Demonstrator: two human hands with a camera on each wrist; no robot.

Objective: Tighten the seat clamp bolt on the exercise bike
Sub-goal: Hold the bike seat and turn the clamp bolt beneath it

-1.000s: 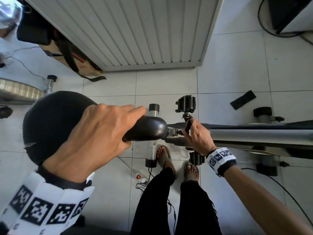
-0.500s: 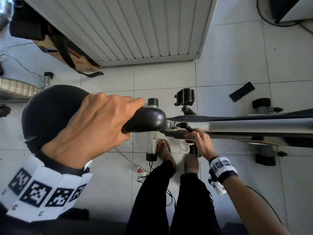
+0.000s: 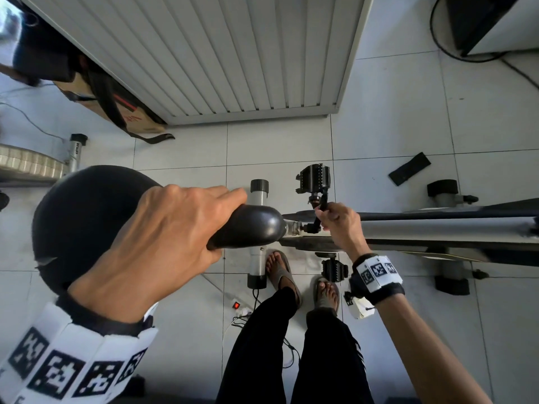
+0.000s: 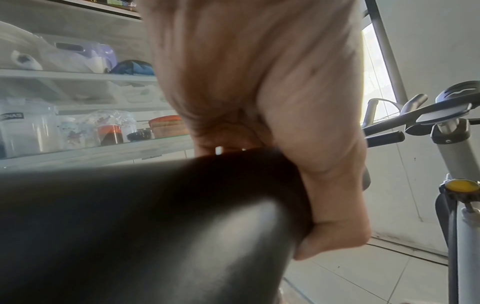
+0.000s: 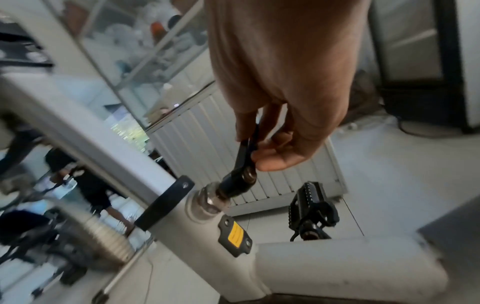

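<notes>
Seat (image 3: 87, 217): your left hand (image 3: 163, 243) clasped its nose. Clamp lever (image 5: 245, 153), beneath seat front on frame (image 5: 324, 265): pinched by your right hand (image 5: 285, 115). Risk: fingertip pinch slipping off under torque.

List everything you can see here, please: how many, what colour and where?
saddle: one, black, left, nose pointing at the frame
clamp lever: one, black, on the bolt below the saddle nose
bike frame: one, grey, running to the right
pedals: two, black, either side of the frame
slatted panel: one, white, top centre
cardboard box: one, brown, beside the panel's left edge
power strip: one, white with red switch, on the floor
sandals: two, grey, on the feet
left hand: grips the saddle nose
right hand: pinches the clamp lever
</notes>
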